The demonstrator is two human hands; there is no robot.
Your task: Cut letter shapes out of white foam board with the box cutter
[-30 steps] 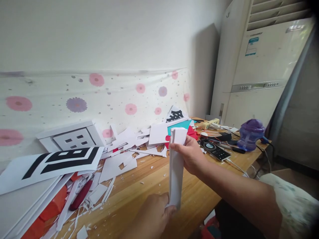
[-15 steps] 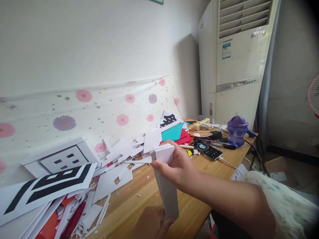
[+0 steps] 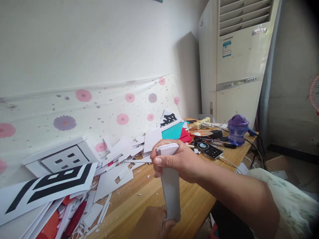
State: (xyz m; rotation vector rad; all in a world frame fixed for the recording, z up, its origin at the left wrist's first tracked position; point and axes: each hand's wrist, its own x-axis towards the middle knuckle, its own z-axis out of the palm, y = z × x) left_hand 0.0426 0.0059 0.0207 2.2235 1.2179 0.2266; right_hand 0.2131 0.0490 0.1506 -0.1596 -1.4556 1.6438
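A long white foam-board piece (image 3: pixel 170 192) stands nearly upright over the wooden table, its top edge rough. My right hand (image 3: pixel 180 164) is closed around its upper end, with the thumb across the near face and the fingers curled round the left side. Down at the lower end, my left hand (image 3: pixel 153 220) grips the same piece; its thumb shows at the bottom edge and most of its fingers are hidden. White cut-out sheets and scraps (image 3: pixel 116 179) lie to the left of both hands.
A white framed panel (image 3: pixel 63 159) leans at the back left, behind a sheet with black shapes (image 3: pixel 57 184). To the right lie a phone (image 3: pixel 206 148) on a cable, a power strip (image 3: pixel 202 123) and a purple bottle (image 3: pixel 238 131). The table's right edge (image 3: pixel 230 172) is near my forearm.
My right fingers have wrapped further round the upper end of the foam-board piece. The piece has turned slightly and its top has shifted a little to the right. My left hand stays low.
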